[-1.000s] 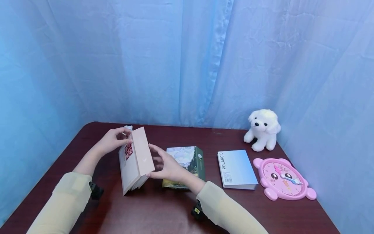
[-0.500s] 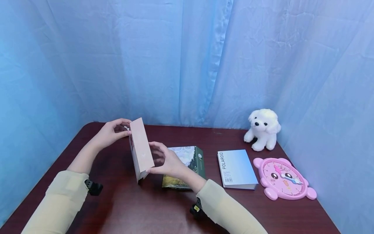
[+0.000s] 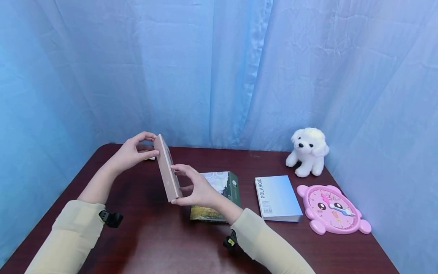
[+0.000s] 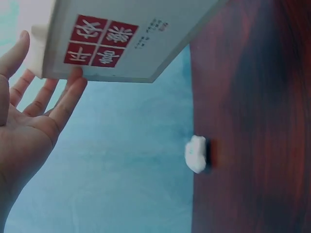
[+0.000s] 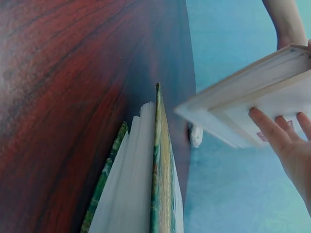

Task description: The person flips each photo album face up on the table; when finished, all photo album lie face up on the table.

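A pale book (image 3: 165, 171) spans two grips — left hand (image 3: 128, 154) pinching its far end, right hand (image 3: 202, 192) its near — its red lettering (image 4: 99, 41) newly turned from head view, apparently mid-turn.

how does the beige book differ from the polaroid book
The beige book is held up, tilted; the polaroid book lies flat. The beige book bears white characters on red squares; the polaroid book has dark lettering on white fading to blue. Both have pale covers.

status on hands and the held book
Left hand, right hand: both gripping pale book. Aloft, tilted. Painted-cover book below right hand, apparently not blocking.
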`<state>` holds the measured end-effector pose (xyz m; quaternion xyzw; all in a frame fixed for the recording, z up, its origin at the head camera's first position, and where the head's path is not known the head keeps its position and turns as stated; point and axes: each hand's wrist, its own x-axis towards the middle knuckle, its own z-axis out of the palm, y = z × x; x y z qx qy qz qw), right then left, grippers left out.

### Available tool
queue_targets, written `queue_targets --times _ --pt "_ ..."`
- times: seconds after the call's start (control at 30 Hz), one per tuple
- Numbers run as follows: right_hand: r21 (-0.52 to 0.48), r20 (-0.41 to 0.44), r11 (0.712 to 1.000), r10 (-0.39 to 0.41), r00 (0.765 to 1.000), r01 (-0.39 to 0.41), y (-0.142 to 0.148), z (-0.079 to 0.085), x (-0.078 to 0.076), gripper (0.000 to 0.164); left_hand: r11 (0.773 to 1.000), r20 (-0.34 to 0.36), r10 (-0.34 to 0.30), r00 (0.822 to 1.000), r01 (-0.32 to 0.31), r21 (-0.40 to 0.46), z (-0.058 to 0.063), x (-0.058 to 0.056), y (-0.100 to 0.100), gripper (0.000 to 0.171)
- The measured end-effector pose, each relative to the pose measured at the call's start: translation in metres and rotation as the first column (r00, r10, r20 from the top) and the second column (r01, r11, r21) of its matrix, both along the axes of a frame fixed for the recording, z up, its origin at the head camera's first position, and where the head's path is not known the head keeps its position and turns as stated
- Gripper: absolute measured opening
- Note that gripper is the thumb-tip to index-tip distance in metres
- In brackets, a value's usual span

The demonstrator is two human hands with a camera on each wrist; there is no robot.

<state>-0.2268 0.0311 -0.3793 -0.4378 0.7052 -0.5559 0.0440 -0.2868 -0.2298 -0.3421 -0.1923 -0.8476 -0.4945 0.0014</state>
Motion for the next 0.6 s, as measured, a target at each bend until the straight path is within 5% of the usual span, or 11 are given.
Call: queue_targets --times 0.3,0.6 --pt "0.041 -0.183 0.994 -0.093 0.979 0.102 -0.003 0.005 0.004 0.081 0.996 0.016 0.038 0.999 -0.039 0.079 0.015 0.012 0.014 0.053" --pt "0.119 -0.237 0.98 -0.129 0.963 0.16 -0.002 -0.022 -0.019 0.094 0.99 0.007 0.056 0.998 -0.056 0.131 0.015 0.019 0.028 0.056"
